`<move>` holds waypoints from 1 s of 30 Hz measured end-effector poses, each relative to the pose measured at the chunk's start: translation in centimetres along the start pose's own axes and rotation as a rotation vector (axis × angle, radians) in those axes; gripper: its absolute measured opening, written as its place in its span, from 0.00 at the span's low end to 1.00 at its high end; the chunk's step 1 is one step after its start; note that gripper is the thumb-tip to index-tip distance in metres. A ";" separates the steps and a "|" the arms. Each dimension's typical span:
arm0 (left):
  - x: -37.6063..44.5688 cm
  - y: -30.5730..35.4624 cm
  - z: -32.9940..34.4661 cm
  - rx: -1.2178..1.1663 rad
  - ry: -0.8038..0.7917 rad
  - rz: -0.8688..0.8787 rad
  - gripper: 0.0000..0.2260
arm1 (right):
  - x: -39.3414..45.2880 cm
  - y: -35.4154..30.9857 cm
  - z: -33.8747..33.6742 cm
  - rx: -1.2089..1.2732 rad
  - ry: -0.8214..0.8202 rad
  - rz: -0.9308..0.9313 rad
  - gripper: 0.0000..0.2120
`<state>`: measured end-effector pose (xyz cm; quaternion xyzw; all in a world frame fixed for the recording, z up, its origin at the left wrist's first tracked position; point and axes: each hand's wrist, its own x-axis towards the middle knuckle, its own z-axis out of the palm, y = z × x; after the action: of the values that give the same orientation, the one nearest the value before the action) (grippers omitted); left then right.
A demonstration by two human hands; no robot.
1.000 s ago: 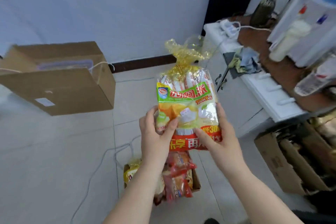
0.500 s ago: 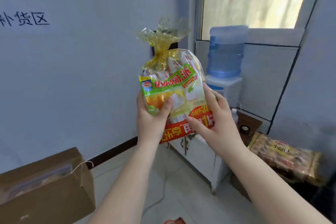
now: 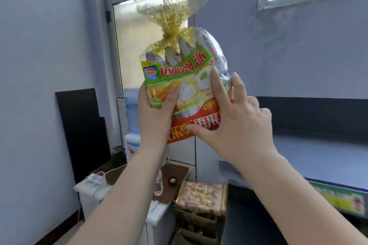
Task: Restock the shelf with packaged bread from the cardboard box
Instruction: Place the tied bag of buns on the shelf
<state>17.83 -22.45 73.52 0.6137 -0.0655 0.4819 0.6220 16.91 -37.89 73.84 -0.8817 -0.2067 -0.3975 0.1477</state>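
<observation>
Below my grip a water dispenser (image 3: pixel 132 117) stands by the wall, with a white cabinet (image 3: pixel 123 201) and another bread packet (image 3: pixel 202 197) lower down; the blue shelf (image 3: pixel 322 157) runs off to the right of my right hand, nothing between it and the bag. The bag's label is green with red Chinese characters I can't read clearly. My left hand (image 3: pixel 154 113) and right hand (image 3: pixel 233 117) both clasp the bread bag (image 3: pixel 185 77), held upright between them, its gold-tied top above.
</observation>
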 end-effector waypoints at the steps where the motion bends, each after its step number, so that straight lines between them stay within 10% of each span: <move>1: -0.1 -0.1 2.8 -0.003 -0.039 0.003 0.18 | 0.3 2.5 -0.8 -0.045 -0.001 0.027 0.49; 14: -5.0 -6.1 29.2 0.196 -0.439 -0.031 0.22 | 1.4 27.4 -0.2 -0.066 -0.145 0.278 0.49; 30: -3.7 -15.3 34.3 1.065 -0.620 0.094 0.33 | 3.6 32.8 10.5 -0.040 -0.366 0.527 0.50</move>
<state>43.79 -49.34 68.49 0.9478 -0.0207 0.2747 0.1604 41.60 -61.11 66.67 -0.9645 0.0136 -0.1844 0.1887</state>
